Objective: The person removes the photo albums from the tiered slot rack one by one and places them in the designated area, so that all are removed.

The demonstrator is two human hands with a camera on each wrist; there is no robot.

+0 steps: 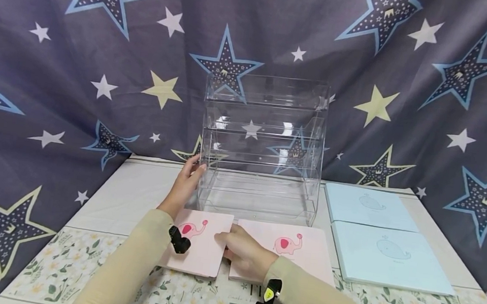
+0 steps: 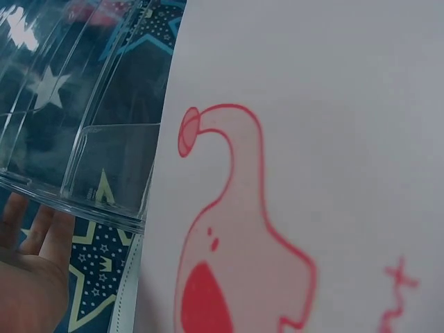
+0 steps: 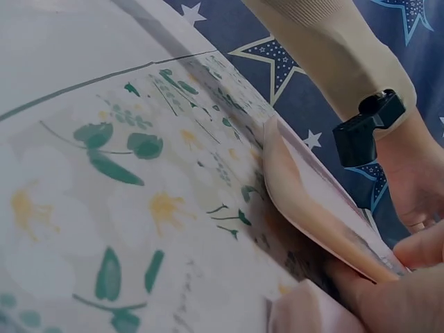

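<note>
A clear multi-tier display rack [image 1: 258, 194] stands upright at the back middle of the table. My left hand [image 1: 186, 183] rests against its left side with fingers extended, and the left wrist view shows those fingers [image 2: 57, 239] at the rack's edge. In front lies a pink booklet [image 1: 203, 256] with an elephant drawing, partly behind my left wrist. My right hand [image 1: 245, 252] pinches its right edge, thumb above and fingers underneath; in the right wrist view that edge of the booklet [image 3: 322, 225] is raised. A second pink booklet [image 1: 305, 262] lies under my right wrist.
Two light blue booklets with whale drawings, a front one [image 1: 396, 269] and a rear one [image 1: 373, 212], lie to the right of the rack. A flowered cloth [image 1: 80, 259] covers the table's front. A star-patterned curtain [image 1: 138, 52] hangs behind.
</note>
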